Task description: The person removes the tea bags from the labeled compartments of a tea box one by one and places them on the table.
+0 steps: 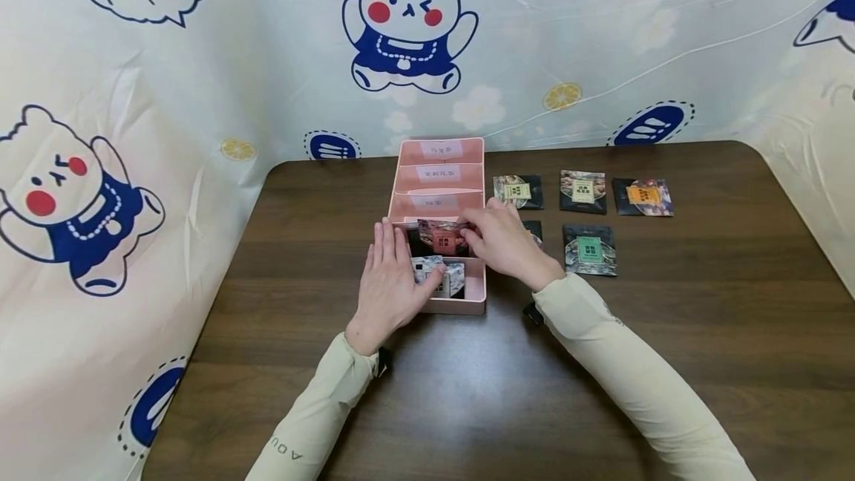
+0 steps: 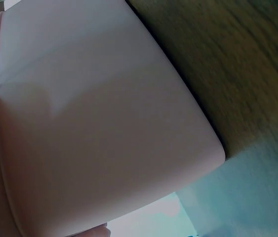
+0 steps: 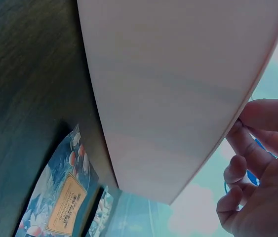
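Note:
A long pink divided box (image 1: pixel 454 307) stands on the table, with paper labels in its far compartments. My right hand (image 1: pixel 502 240) reaches over the box's right wall and pinches the right edge of a red-labelled tea sachet (image 1: pixel 444 239), which leans in a compartment near the front. In the right wrist view the thumb and finger meet at the box rim (image 3: pixel 209 159), the sachet hidden behind the wall. My left hand (image 1: pixel 392 280) lies along the left wall, fingers straight, its thumb across a pale patterned sachet (image 1: pixel 457 280) in the front compartment.
Right of the box lie a yellow-green-labelled sachet (image 1: pixel 518 191), a pale-labelled one (image 1: pixel 583 191), an orange-labelled one (image 1: pixel 643 197) and a green-labelled one (image 1: pixel 590 249). Another sachet (image 1: pixel 534 228) is partly covered by the right hand. A printed cloth (image 1: pixel 521 36) hangs behind the table.

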### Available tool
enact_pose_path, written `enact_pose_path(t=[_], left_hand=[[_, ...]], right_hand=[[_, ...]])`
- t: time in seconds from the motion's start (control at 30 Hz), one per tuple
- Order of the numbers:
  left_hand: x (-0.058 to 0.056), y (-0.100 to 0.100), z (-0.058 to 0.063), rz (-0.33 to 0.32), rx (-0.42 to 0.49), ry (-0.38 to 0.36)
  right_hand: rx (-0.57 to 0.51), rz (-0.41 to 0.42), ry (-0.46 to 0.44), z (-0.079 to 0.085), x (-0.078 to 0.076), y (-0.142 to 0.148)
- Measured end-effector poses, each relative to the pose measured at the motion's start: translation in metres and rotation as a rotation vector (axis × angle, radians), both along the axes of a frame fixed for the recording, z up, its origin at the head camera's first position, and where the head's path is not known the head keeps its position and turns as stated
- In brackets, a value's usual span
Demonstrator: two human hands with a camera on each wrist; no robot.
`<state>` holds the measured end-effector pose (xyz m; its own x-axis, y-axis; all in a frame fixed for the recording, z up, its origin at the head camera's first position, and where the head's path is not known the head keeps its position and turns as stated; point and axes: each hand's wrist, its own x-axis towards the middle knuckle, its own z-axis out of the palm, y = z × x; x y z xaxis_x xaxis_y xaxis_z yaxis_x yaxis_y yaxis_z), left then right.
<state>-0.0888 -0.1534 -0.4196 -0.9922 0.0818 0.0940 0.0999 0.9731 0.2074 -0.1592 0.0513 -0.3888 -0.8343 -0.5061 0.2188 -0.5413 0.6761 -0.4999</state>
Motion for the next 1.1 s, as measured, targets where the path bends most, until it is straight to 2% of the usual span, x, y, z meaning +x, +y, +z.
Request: enact_pose_path(t=[0.2,0.57,0.8,1.1], left_hand=[[0.000,0.000,0.000,0.001,0.005,-0.009],[0.000,0.000,-0.001,-0.002,0.003,-0.021],[-0.001,0.000,0.000,-0.001,0.010,-0.027],[-0.002,0.000,0.001,0.002,0.026,-0.052]], right_hand=[[-0.031,-0.006,-0.009,-0.002,0.000,0.002],[-0.118,-0.032,-0.115,-0.001,-0.002,0.011],[-0.232,-0.034,-0.162,-0.001,-0.005,0.016],[-0.363,-0.092,-0.213,0.000,-0.006,0.023]])
